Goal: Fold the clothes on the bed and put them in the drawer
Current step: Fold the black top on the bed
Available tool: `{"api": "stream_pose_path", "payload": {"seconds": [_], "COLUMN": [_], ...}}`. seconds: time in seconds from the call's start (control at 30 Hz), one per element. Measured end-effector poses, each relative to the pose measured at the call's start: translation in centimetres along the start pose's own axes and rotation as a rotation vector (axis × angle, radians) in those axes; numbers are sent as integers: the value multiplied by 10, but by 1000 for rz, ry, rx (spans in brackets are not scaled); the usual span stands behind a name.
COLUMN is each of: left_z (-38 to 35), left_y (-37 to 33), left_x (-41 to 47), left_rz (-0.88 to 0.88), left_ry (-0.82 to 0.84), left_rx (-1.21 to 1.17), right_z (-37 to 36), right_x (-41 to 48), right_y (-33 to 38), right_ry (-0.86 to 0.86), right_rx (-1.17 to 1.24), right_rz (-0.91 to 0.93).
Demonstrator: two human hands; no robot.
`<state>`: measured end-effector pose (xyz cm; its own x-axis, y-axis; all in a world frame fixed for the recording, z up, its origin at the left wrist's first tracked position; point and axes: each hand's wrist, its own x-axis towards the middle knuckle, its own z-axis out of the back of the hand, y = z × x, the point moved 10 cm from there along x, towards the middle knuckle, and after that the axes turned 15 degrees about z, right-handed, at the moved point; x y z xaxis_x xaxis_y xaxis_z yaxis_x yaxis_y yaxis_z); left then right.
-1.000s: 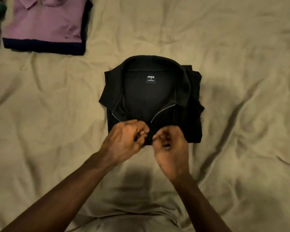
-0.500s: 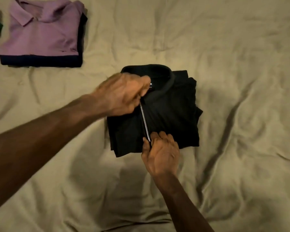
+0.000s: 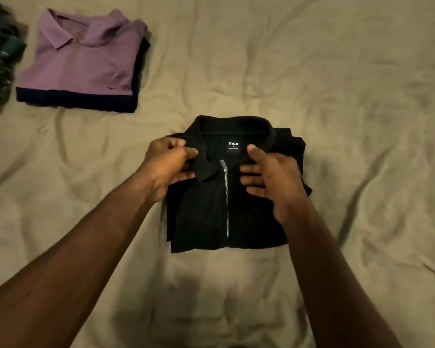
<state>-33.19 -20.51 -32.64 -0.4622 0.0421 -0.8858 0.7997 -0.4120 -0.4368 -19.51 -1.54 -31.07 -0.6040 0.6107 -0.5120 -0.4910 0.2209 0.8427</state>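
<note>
A folded black zip-collar shirt (image 3: 201,217) lies in the middle of the beige bed sheet (image 3: 349,96), its zipper closed up to the collar and a "max" label showing inside the neck. My left hand (image 3: 168,164) pinches the left collar flap. My right hand (image 3: 269,177) lies on the right collar side, thumb up by the label, fingers curled at the cloth; the collar flap under it is hidden.
A folded purple polo shirt (image 3: 83,61) sits on a dark navy garment at the upper left. A dark patterned pile of clothes (image 3: 0,71) lies at the far left edge. The sheet is wrinkled all around.
The zipper has been drawn up from open to closed. My left hand went from the zipper pull to the left collar flap; my right hand rose from the zipper's bottom to the right collar.
</note>
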Motion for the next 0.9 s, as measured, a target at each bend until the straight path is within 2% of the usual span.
{"api": "stream_pose_path", "payload": {"seconds": [0.07, 0.1, 0.13, 0.2, 0.27, 0.3, 0.37, 0.4, 0.43, 0.5, 0.57, 0.63, 0.7, 0.77, 0.83, 0.9], "left_z": [-29, -36, -30, 4, 44, 54, 51, 42, 34, 33, 38, 39, 34, 30, 27, 23], "left_y": [-5, -8, -12, -20, -3, 15, 53, 62, 67, 70, 71, 68, 69, 77, 83, 88], "left_x": [-7, -9, -8, -11, -22, -22, -13, -10, -9, -12, -19, -30, -33, -30, -25, -21], "left_rz": [-29, -74, -142, -291, -302, -239, -107, -106, -126, -173, -220, -210, -124, -15, 58, 94], "left_ry": [204, 219, 134, -260, -608, -686, -682, -654, -631, -603, -629, -641, -605, -510, -389, -266], "left_rx": [-38, 10, 89, 237, 169, 89, 34, 54, 43, -151, -280, -201, -46, 13, -43, -132], "right_z": [-27, -29, -21, 13, 54, 70, 85, 84, 81, 78, 85, 83, 74, 68, 68, 67], "right_x": [15, 21, 26, 22, 6, 3, 8, 13, 15, 10, 4, 15, 25, 25, 24, 23], "right_y": [3, 5, 6, 15, 17, 9, -10, -13, -6, 20, 37, 28, 3, -8, -10, -22], "right_ry": [125, 113, 47, -182, -421, -474, -433, -388, -366, -412, -477, -411, -218, -66, -5, 34], "right_rx": [204, 202, 113, -150, -402, -504, -624, -607, -523, -363, -357, -398, -561, -670, -614, -337], "right_rz": [-85, -49, 36, 223, 314, 288, 198, 242, 360, 620, 721, 571, 325, 219, 145, -16]}}
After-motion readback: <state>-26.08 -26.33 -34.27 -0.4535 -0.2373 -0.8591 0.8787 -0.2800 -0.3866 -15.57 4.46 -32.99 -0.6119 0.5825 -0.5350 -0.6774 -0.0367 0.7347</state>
